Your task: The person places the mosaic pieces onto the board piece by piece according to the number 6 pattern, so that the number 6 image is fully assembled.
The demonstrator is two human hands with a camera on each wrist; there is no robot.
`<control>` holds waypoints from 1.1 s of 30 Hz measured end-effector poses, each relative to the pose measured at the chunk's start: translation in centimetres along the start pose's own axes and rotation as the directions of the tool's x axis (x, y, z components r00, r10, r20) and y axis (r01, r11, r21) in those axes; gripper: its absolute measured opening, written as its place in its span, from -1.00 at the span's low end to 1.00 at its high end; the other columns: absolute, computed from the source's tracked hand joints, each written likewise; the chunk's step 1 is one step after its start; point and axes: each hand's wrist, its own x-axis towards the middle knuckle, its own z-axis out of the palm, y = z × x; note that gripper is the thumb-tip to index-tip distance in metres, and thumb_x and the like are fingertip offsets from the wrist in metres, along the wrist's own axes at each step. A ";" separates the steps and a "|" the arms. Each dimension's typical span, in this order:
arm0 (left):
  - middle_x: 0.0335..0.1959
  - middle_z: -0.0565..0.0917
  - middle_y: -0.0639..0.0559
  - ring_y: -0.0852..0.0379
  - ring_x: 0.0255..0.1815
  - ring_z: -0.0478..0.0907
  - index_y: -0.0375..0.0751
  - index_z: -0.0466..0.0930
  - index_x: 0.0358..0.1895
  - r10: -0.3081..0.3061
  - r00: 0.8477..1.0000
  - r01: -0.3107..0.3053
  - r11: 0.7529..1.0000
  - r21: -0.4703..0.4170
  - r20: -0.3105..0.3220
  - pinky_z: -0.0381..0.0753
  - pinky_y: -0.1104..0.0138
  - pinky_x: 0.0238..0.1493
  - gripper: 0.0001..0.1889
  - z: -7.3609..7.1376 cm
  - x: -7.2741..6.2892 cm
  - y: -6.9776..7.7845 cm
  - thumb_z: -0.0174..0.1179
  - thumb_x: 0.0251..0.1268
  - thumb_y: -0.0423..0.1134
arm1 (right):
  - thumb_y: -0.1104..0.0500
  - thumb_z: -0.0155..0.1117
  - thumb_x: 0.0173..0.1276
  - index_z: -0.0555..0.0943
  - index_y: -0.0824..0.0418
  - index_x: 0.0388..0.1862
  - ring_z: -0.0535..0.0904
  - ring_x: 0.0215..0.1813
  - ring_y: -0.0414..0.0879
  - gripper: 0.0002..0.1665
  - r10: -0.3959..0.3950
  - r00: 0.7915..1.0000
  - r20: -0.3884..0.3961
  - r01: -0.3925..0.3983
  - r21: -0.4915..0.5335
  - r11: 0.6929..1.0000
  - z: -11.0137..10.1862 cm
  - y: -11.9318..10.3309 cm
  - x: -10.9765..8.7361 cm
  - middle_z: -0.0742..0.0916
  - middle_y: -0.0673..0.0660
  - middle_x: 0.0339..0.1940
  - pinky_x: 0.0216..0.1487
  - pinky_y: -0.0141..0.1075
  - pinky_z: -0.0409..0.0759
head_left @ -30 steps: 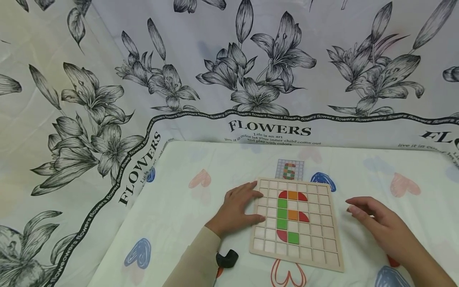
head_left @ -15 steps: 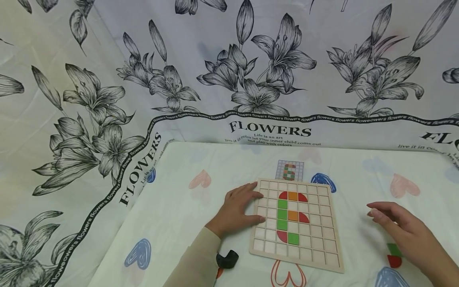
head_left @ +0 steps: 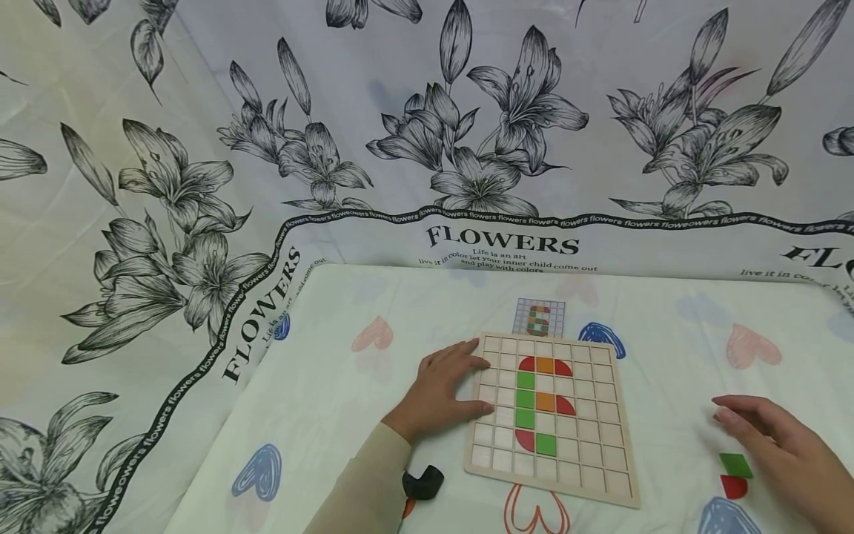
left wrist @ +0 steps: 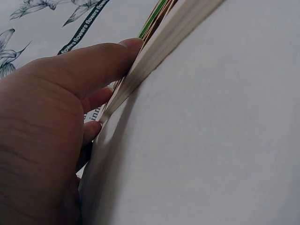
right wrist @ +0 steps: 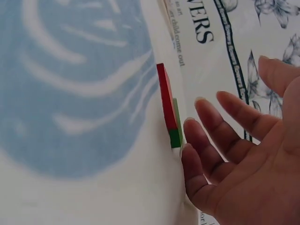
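Note:
A wooden grid board (head_left: pixel 587 430) lies on the cloth, with red quarter-round, orange square and green square tiles in some cells. My left hand (head_left: pixel 437 389) rests on its left edge, thumb and fingers spread; the left wrist view shows the thumb (left wrist: pixel 112 58) against the board's side (left wrist: pixel 159 44). To the board's right, my right hand (head_left: pixel 777 445) hovers with loosely bent fingers and nothing in them. Beside that hand lie a loose green tile (head_left: pixel 736 466) and a red quarter-round tile (head_left: pixel 735 487). In the right wrist view the red tile (right wrist: pixel 166 96) stands close to the fingertips.
Behind the board lies a small pattern card (head_left: pixel 539 317), partly covered by the board's far edge. A black curved object (head_left: pixel 423 483) sits near the left forearm. A flower-printed curtain (head_left: pixel 373 148) hangs behind the table.
My right hand has moved right and toward me, away from the board, and the loose green and red tiles have come into full view. The left hand has stayed on the board.

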 end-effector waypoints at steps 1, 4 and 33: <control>0.74 0.17 0.28 0.18 0.74 0.00 0.25 0.57 0.45 -0.001 1.000 0.001 1.000 0.000 0.000 0.02 -0.09 0.62 -0.33 0.0 0.0 0.0 0.45 0.32 0.31 | -0.08 0.19 0.76 0.56 0.37 0.39 0.46 -0.17 -0.61 -0.43 -0.002 1.000 0.004 0.002 -0.010 1.000 0.0 0.1 0.0 0.79 0.18 0.08 -0.30 -0.55 0.39; 0.74 0.17 0.28 0.18 0.74 0.01 0.25 0.57 0.45 -0.004 1.000 0.004 1.000 -0.002 0.000 0.01 -0.09 0.62 -0.33 0.0 0.0 0.0 0.46 0.32 0.30 | -0.05 0.20 0.76 0.53 0.45 0.39 0.47 -0.19 -0.60 -0.41 0.008 0.999 0.034 -0.007 -0.025 1.000 0.0 0.5 0.2 0.76 0.34 0.11 -0.30 -0.57 0.45; 0.74 0.14 0.33 0.19 0.74 -0.01 0.29 0.56 0.46 -0.024 1.000 0.024 1.000 0.003 0.004 -0.01 -0.08 0.63 -0.32 0.0 0.0 0.0 0.45 0.31 0.32 | 0.17 0.70 0.29 0.68 0.46 0.10 0.44 -0.18 -0.57 -0.46 -0.064 0.988 0.138 0.081 -0.122 0.989 -0.1 4.7 -0.2 0.72 0.23 0.04 -0.23 -0.59 0.52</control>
